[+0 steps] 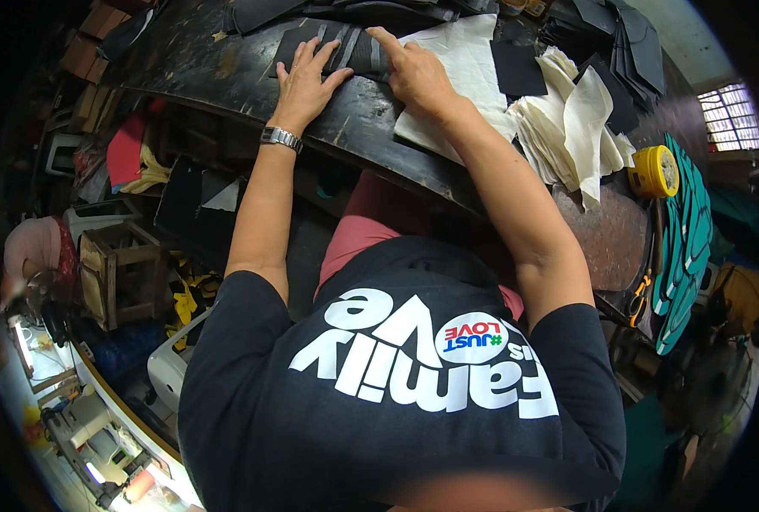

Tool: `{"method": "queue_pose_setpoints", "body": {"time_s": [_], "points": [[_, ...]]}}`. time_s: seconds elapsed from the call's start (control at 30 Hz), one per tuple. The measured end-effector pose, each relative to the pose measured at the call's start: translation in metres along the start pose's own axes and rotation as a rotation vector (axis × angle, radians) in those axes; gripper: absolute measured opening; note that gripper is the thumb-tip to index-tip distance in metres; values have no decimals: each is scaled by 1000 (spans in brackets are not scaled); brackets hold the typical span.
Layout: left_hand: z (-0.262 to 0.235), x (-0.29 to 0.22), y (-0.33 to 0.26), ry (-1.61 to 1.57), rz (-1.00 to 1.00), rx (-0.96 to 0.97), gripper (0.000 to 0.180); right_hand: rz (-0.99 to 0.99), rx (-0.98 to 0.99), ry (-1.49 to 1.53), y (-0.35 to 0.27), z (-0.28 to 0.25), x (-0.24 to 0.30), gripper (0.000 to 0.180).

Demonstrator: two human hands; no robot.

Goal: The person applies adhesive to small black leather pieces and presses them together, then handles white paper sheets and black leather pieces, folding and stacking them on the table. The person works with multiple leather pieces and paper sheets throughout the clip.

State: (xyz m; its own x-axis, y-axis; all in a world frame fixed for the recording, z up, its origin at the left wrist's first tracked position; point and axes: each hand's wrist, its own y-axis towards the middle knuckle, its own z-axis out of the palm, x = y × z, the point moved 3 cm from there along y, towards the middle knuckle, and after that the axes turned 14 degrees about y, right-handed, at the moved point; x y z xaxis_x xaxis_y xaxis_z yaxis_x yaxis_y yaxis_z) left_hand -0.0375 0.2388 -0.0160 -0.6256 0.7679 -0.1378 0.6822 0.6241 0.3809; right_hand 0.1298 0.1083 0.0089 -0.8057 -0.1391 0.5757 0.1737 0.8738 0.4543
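On the dark worktable [192, 64], a flat dark grey piece of material [362, 55] with lighter stripes lies in front of me. My left hand [305, 81] rests on its left part, palm down with the fingers spread, a metal watch on the wrist. At its right end my right hand [416, 75] presses down with the index finger stretched out; its other fingers are partly hidden. A white cloth [469, 51] lies beneath my right hand and forearm, and a black square piece [518, 70] is just right of it.
Crumpled cream cloth [567, 128], a yellow tub [655, 171] and stacked black pieces [631, 43] lie to the right. Teal pieces [685, 247] hang near orange-handled scissors [640, 299]. At left stand a wooden stool [123, 273] and a person in pink [34, 247].
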Motion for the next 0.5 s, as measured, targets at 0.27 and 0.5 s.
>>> {"method": "queue_pose_setpoints", "body": {"time_s": [0.27, 0.5], "points": [[7, -1, 12, 10, -17, 10, 60, -189, -17, -60, -12, 8, 30, 79], [10, -2, 11, 25, -10, -35, 60, -111, 44, 18, -20, 1, 35, 77]]}}
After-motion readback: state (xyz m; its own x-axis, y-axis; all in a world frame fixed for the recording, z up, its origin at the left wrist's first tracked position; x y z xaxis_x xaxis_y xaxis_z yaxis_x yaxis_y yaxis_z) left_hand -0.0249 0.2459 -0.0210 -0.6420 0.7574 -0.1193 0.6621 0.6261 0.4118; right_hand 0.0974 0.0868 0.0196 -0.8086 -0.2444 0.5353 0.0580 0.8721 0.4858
